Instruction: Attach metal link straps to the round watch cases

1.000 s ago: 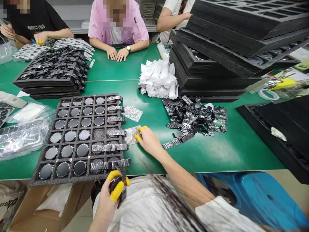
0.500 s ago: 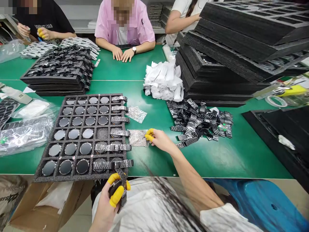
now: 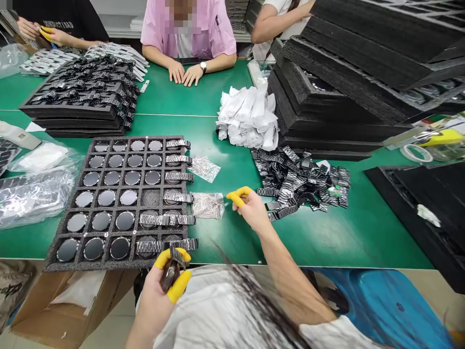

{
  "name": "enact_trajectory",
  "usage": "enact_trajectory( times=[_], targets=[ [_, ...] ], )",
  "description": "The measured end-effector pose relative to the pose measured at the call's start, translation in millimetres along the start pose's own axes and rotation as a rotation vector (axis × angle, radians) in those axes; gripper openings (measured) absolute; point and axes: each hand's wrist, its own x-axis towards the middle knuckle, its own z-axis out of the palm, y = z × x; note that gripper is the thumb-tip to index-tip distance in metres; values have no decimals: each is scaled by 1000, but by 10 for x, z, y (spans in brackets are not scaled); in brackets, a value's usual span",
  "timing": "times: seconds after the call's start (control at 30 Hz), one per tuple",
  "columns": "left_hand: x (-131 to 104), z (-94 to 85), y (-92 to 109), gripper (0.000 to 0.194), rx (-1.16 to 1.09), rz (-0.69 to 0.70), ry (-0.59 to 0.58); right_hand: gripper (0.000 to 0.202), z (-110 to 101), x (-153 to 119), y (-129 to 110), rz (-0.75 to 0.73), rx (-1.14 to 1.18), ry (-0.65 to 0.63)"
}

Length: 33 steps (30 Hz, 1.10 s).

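Yellow covers sit on the fingertips of both my hands. My left hand (image 3: 165, 286) grips a dark watch (image 3: 171, 272) by its round case, below the front edge of the foam tray (image 3: 96, 266). My right hand (image 3: 250, 206) is pinched over the green table, just right of a clear bag of small metal pins (image 3: 208, 206); anything between its fingertips is too small to make out. A second bag of pins (image 3: 204, 168) lies farther back. The tray holds round watch faces in rows, several with black link bands at its right side, and one bare compartment.
Black link bands (image 3: 301, 186) and white wrapped pieces (image 3: 247, 118) lie in heaps beyond my right hand. Tall black foam trays (image 3: 327, 118) stand at the right, more at the back left (image 3: 76, 114). People sit across the table; a blue stool (image 3: 395, 305) is below.
My right hand has moved right, off the edge of the pin bag. My left hand has turned the watch, and its band no longer hangs down beside the fingers. The view has shifted slightly.
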Motion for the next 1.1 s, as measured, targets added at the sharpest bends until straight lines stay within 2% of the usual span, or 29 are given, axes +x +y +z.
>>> enact_trajectory(
  times=[0.07,0.17,0.27,0.37,0.53,0.63,0.77,0.93,1.1],
  targets=[
    [20,12,36,46,162,156,-33,53,74,-156,-114,53,168,-14],
    [59,45,57,39,388,346,-57,52,267,-548,-265,138,379,-161],
    [82,90,47,46,608,483,-47,48,486,-975,-338,253,525,-355],
    [77,113,22,56,832,590,-26,45,656,-1236,-342,324,648,-424],
    [66,87,8,58,1013,648,35,45,777,-1291,-306,357,746,-427],
    [80,72,19,56,1029,680,23,46,774,-1251,-303,399,745,-476],
    [92,71,4,51,1041,720,46,51,754,-1214,-310,462,743,-458],
    [48,63,-38,54,1084,678,40,55,796,-1263,-299,501,723,-400],
    [22,73,-78,59,973,619,-33,61,884,-1349,-272,470,710,-318]
  ],
)
